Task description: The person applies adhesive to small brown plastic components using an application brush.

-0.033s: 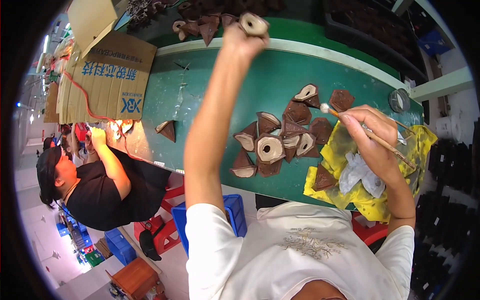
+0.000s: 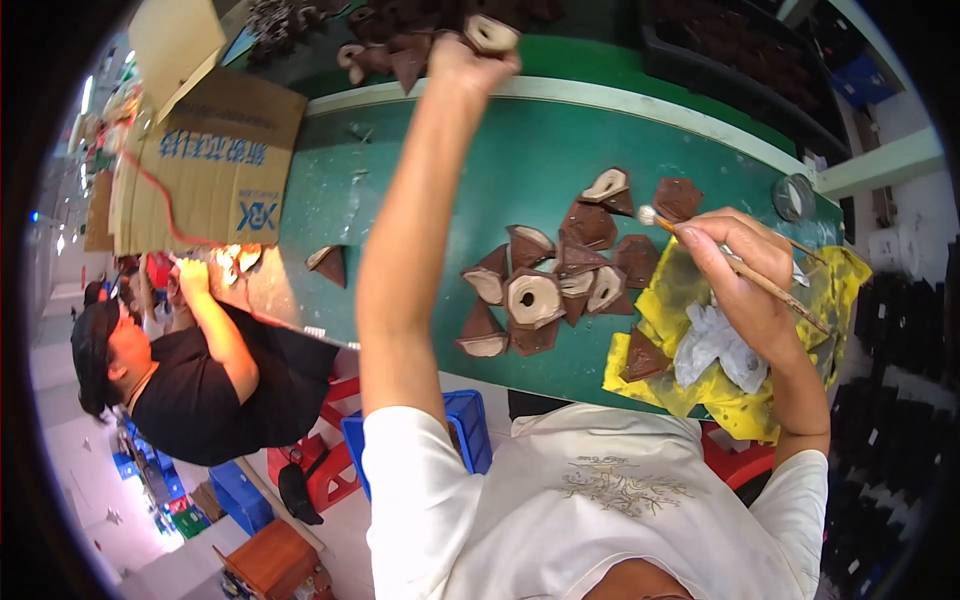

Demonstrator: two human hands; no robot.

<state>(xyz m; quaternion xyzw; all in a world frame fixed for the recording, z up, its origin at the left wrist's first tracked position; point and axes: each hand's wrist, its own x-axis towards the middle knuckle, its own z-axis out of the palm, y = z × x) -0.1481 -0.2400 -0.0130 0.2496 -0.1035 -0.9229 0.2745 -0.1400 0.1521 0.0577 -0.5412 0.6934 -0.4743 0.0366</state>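
My left arm stretches to the far side of the table, where my left hand [image 2: 466,68] grips a brown cone-shaped piece [image 2: 491,35] with a cream, holed face turned up. My right hand [image 2: 745,262] is closed around a thin wooden paintbrush [image 2: 768,287]. Its pale bristles point left, beside a brown six-sided piece [image 2: 679,199]. Between my arms lies a cluster of similar pieces, one showing its cream face and dark hole [image 2: 534,299]. Another cone [image 2: 328,264] lies alone to the left.
A yellow stained cloth [image 2: 640,355] with crumpled whitish plastic [image 2: 715,350] lies under my right hand. A small round jar [image 2: 795,198] stands at the right edge. More brown pieces [image 2: 408,60] lie beyond the pale rail [image 2: 600,98]. A cardboard box [image 2: 215,150] and a co-worker [image 2: 200,370] are at left.
My left hand, with the brown cone-shaped piece in it, has shifted slightly left and farther away. The right hand and paintbrush look nearly unmoved.
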